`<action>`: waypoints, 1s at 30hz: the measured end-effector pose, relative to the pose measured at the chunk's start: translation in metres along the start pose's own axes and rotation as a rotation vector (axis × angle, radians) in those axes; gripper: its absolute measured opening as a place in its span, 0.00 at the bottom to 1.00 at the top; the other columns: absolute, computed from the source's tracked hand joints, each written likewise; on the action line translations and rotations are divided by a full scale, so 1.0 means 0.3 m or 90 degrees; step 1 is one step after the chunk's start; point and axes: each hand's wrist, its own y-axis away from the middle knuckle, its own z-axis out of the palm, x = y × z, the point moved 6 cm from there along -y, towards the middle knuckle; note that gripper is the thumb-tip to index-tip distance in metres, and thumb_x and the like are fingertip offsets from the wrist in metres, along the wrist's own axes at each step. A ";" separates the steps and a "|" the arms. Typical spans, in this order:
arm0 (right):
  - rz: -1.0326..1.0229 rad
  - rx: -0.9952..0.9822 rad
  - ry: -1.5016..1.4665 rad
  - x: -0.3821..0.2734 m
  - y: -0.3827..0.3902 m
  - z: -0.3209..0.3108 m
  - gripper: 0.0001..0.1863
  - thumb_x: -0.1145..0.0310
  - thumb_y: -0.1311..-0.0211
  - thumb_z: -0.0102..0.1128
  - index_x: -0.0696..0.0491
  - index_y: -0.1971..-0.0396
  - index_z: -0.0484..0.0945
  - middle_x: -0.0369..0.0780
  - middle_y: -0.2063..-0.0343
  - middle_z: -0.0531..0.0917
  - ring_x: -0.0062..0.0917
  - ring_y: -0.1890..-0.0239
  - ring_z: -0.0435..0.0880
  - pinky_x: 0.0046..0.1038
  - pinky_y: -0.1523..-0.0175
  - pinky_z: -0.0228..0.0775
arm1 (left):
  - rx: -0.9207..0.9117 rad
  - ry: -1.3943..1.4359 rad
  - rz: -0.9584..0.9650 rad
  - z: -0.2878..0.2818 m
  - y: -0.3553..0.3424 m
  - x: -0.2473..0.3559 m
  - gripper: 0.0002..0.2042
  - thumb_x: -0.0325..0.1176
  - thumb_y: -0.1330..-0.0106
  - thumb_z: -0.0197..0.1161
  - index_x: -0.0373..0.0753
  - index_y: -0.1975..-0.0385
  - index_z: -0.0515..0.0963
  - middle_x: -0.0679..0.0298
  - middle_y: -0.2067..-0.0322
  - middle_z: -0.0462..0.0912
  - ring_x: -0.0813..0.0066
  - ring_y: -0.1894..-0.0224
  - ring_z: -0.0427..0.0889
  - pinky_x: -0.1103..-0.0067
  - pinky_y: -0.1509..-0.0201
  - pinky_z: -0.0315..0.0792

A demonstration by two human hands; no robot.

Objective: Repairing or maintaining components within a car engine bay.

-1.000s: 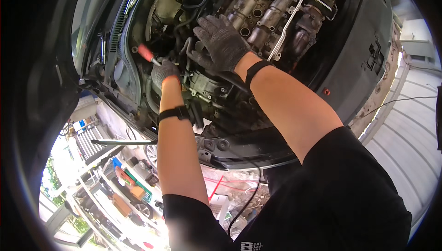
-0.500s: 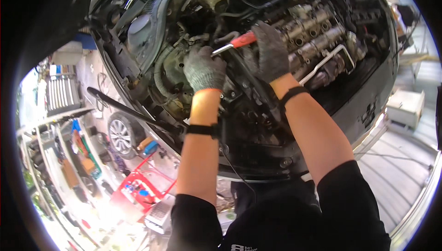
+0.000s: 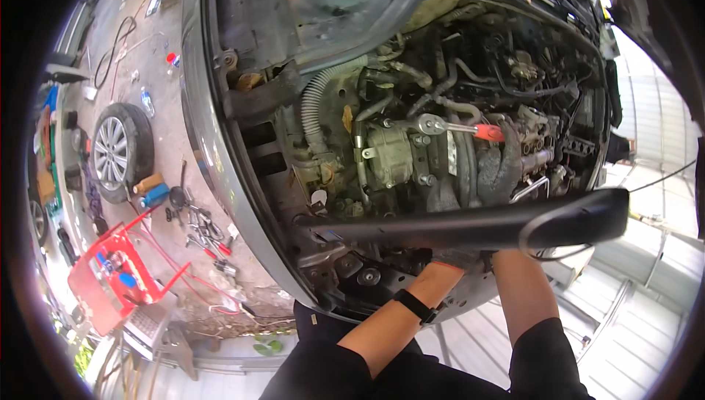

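A ratchet wrench with a red handle and a round metal head lies across the open engine bay. My right hand, in a grey work glove, is closed round its red handle. The ratchet head rests by a bolt at the top of a grey metal engine part. Lower down, my left hand, also gloved, is near the bolts on that part's side. A long black bar crosses in front and hides much of this hand and its wrist, so its grip is unclear.
A ribbed hose curves left of the engine part. The car's grey fender borders the bay. On the floor at left are a wheel, scattered hand tools and a red cart.
My view has swung, so the engine bay sits differently and the black bar now crosses in front of my hands. The ratchet has turned nearly level; my left hand is off its head end.
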 end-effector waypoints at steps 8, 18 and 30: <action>0.054 -0.092 -0.062 0.058 -0.019 0.058 0.26 0.66 0.26 0.58 0.62 0.34 0.70 0.50 0.34 0.72 0.39 0.34 0.75 0.39 0.29 0.66 | 0.057 -0.047 -0.132 0.120 0.065 -0.160 0.26 0.35 0.35 0.67 0.27 0.41 0.71 0.36 0.47 0.75 0.36 0.44 0.76 0.52 0.36 0.68; -0.141 -0.626 0.201 -0.426 -0.282 0.267 0.23 0.59 0.36 0.67 0.57 0.46 0.78 0.50 0.52 0.84 0.45 0.50 0.85 0.42 0.44 0.77 | -0.023 -0.038 -0.154 0.220 0.109 -0.247 0.28 0.37 0.35 0.65 0.28 0.38 0.70 0.38 0.42 0.73 0.36 0.39 0.73 0.42 0.30 0.60; -0.346 -1.020 0.433 -0.465 -0.357 0.483 0.17 0.56 0.33 0.57 0.55 0.66 0.85 0.46 0.68 0.88 0.44 0.59 0.88 0.47 0.51 0.78 | -0.018 -0.005 -0.181 0.208 0.087 -0.245 0.26 0.35 0.34 0.63 0.25 0.40 0.71 0.37 0.43 0.73 0.35 0.41 0.73 0.41 0.30 0.62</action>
